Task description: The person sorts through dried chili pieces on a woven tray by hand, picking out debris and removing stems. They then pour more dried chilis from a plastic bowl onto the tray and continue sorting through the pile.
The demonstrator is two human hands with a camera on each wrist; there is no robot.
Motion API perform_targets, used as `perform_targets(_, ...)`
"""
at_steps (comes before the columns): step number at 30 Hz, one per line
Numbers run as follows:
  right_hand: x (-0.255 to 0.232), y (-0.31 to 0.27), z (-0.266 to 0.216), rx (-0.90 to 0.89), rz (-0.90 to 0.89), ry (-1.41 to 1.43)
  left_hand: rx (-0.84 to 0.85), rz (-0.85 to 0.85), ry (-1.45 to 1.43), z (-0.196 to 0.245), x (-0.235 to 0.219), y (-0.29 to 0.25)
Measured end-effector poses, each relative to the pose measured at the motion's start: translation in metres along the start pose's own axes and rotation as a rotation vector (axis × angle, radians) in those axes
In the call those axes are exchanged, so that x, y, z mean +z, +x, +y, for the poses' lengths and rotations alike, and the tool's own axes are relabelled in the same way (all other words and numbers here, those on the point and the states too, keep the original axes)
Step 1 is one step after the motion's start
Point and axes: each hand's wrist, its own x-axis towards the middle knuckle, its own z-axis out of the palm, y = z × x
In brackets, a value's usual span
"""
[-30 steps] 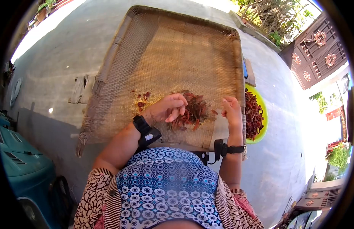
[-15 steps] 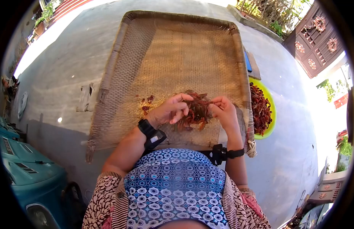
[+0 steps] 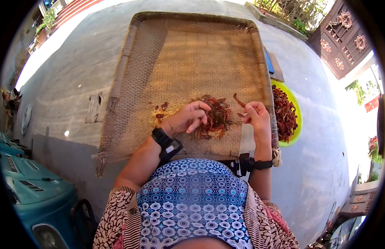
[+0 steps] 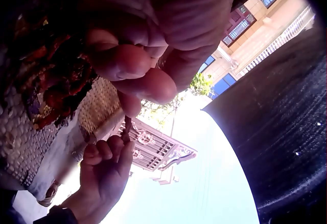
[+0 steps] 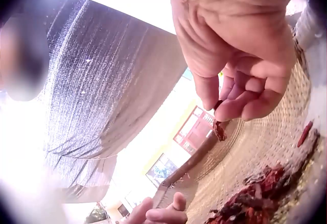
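Note:
A pile of dried red pods [image 3: 217,118] lies near the front of a large woven tray [image 3: 192,54]. The right hand [image 3: 258,118] pinches one long dried pod [image 3: 238,99] between thumb and fingertips, right of the pile; in the right wrist view the pod [image 5: 219,130] hangs from the fingertips of that hand [image 5: 240,55]. At the pile's left edge is the left hand [image 3: 186,119], its fingers bent; in the left wrist view its fingers [image 4: 148,83] are curled inward, and whether they hold anything is hidden.
A yellow-green bowl [image 3: 298,112] full of red pods stands right of the tray. Seeds and small red scraps [image 3: 160,112] are scattered left of the pile. A blue flat object [image 3: 268,62] lies behind the bowl, and a teal machine [image 3: 39,191] stands at the lower left.
The right hand moved in to the pile, then back to the right with a pod in its fingertips. The left hand stays nearly in place beside the pile.

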Motion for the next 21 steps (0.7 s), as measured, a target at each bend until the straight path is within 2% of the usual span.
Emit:
perform_targets(2, -0.016, 0.004, -0.011, -0.073, 0.238, 0.343, 0.005, -0.015, -0.007, 0.0, -0.001, 0.0)
perform_targets(5, -0.025, -0.001, -0.021, 0.002, 0.251, 0.284, 0.029, -0.03, -0.037, 0.0, 0.0, -0.002)
perform_targets(8, -0.009, -0.004, -0.001, 0.038, -0.026, -0.354, 0.054, -0.057, -0.042, 0.0, -0.004, 0.001)
perform_targets(10, 0.013, -0.017, 0.006, -0.057, -0.125, -1.06, 0.053, -0.053, -0.04, -0.001, -0.005, 0.0)
perform_targets(13, 0.025, -0.024, 0.023, -0.057, -0.184, -1.215, 0.053, -0.048, -0.027, -0.002, -0.006, 0.0)
perform_targets(19, 0.029, -0.027, 0.009, -0.021, -0.17, -1.154, 0.052, -0.047, -0.019, -0.003, -0.006, 0.0)
perform_targets(21, 0.031, -0.029, 0.012, -0.109, -0.261, -1.098, 0.029, -0.041, 0.023, -0.001, -0.003, 0.0)
